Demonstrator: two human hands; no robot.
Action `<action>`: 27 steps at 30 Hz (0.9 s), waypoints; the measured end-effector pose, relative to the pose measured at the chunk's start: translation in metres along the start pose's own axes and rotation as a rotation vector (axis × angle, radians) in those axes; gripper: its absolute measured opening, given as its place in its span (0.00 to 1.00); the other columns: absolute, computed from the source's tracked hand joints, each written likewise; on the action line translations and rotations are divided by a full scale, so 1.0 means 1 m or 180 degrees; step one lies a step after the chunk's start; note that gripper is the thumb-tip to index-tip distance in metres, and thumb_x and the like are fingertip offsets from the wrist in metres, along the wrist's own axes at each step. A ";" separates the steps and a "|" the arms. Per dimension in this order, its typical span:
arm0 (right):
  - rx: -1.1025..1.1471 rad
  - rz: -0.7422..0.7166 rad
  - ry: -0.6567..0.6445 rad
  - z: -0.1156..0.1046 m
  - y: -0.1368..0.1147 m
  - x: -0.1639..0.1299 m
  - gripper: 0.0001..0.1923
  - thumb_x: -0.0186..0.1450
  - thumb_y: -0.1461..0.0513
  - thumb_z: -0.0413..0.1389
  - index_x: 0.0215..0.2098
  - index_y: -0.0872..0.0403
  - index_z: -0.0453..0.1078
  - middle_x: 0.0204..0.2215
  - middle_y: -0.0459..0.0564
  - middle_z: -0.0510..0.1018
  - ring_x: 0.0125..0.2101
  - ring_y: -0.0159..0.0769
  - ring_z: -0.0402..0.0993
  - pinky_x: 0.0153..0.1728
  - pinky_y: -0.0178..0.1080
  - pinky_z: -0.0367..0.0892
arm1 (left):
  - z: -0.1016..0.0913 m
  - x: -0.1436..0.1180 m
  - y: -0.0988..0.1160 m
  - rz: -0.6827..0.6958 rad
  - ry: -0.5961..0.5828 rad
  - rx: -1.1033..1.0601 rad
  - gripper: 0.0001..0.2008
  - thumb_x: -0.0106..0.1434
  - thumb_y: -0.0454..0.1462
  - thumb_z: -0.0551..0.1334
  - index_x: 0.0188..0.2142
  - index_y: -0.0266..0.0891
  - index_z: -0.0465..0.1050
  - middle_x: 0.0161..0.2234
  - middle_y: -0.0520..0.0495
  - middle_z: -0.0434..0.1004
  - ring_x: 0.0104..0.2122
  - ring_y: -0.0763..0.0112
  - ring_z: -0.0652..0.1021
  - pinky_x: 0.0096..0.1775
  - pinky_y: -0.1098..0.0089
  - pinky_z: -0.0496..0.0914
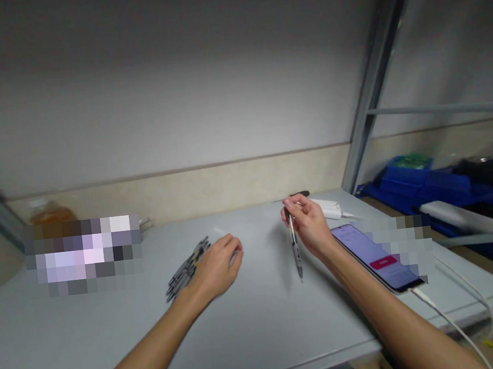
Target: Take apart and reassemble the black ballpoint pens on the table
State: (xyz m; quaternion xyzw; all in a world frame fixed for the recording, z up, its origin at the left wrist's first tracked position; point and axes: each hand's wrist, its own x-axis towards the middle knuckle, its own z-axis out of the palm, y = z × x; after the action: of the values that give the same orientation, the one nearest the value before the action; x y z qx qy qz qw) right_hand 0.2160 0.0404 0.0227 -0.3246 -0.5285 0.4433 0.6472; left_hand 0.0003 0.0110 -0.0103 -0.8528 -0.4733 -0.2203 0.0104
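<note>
In the head view, my right hand (306, 222) is closed, with thumb and fingers pinching the upper end of a pen (296, 249). This pen has a clear grey barrel and hangs tip down above the grey desk. My left hand (219, 263) rests at the right edge of a bundle of similar pens (185, 273), its fingers loosely bent and the thumb apart. Part of the bundle is hidden behind that hand. Just behind my right hand lies a thin tool that looks like a screwdriver (301, 194), with a dark handle and narrow metal shaft.
A phone (363, 248) with its screen lit lies beside my right forearm, a white cable (440, 311) plugged into it. Behind it is a white power adapter or strip (328, 208). A bottle of amber liquid (55, 213) and blurred-out items stand left. Metal posts (363, 119) frame the desk.
</note>
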 end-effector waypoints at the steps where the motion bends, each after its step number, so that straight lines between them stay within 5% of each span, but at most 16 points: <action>1: -0.0076 -0.0065 0.0030 0.000 0.000 0.000 0.13 0.56 0.53 0.58 0.28 0.53 0.62 0.14 0.40 0.68 0.15 0.26 0.58 0.17 0.30 0.51 | 0.000 0.000 0.000 -0.0015 0.0003 0.0053 0.08 0.63 0.35 0.49 0.33 0.39 0.66 0.33 0.47 0.70 0.35 0.67 0.71 0.39 0.67 0.64; 4: -0.0612 -0.0327 0.0113 -0.001 0.000 -0.001 0.12 0.58 0.53 0.55 0.32 0.53 0.64 0.14 0.39 0.66 0.16 0.28 0.60 0.19 0.32 0.53 | -0.002 0.000 0.001 -0.0071 -0.0012 0.0314 0.09 0.63 0.35 0.49 0.33 0.39 0.67 0.34 0.45 0.71 0.37 0.64 0.71 0.41 0.64 0.64; 8: -0.2546 -0.0716 -0.0203 -0.007 0.000 -0.002 0.09 0.61 0.58 0.52 0.38 0.53 0.68 0.15 0.41 0.66 0.19 0.31 0.64 0.25 0.33 0.56 | -0.004 0.000 0.001 -0.0252 -0.0137 0.0740 0.09 0.62 0.35 0.50 0.34 0.39 0.68 0.36 0.42 0.71 0.38 0.59 0.70 0.40 0.61 0.64; 13: -0.4497 -0.0143 -0.0940 -0.016 -0.001 -0.002 0.10 0.60 0.58 0.54 0.40 0.50 0.70 0.25 0.49 0.75 0.29 0.37 0.71 0.29 0.34 0.57 | -0.002 0.000 -0.001 -0.0395 -0.0240 0.0841 0.08 0.61 0.35 0.51 0.34 0.40 0.69 0.36 0.42 0.71 0.40 0.58 0.69 0.39 0.60 0.64; 21: -0.5168 0.0634 -0.1177 -0.030 0.004 0.002 0.18 0.59 0.57 0.56 0.47 0.52 0.69 0.41 0.58 0.75 0.41 0.47 0.71 0.35 0.39 0.61 | -0.006 -0.001 0.004 -0.0646 -0.0311 0.1200 0.11 0.58 0.31 0.51 0.37 0.38 0.70 0.40 0.39 0.70 0.43 0.55 0.67 0.39 0.58 0.64; 27: -0.5249 0.0511 -0.1319 -0.038 0.005 0.005 0.20 0.58 0.59 0.55 0.49 0.55 0.70 0.46 0.62 0.70 0.47 0.49 0.64 0.43 0.43 0.60 | -0.003 -0.001 -0.003 -0.0637 -0.0434 0.1119 0.13 0.56 0.28 0.51 0.36 0.37 0.71 0.40 0.37 0.70 0.42 0.56 0.68 0.40 0.59 0.65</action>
State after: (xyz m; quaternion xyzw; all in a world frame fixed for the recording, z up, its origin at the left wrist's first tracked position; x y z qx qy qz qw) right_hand 0.2522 0.0484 0.0115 -0.6407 -0.7653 0.0118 0.0608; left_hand -0.0032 0.0112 -0.0084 -0.7996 -0.5864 -0.0761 0.1051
